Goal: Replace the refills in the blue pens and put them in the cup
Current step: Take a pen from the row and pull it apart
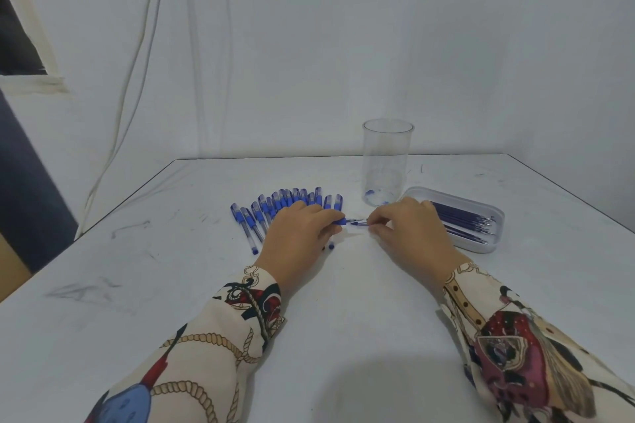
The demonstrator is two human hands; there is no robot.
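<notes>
Lying crosswise, pen [347, 221], tip rightward, both hands

Scuffed white table [192, 285], hanging cables [137, 55].

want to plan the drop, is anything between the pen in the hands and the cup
Nothing visible blocks it. The pen is held between the left hand and right hand, just in front of the cup. The tray of refills sits to the right, off that path.

Clear plastic cup [386, 161], scuffed matt white table [171, 285]
</notes>
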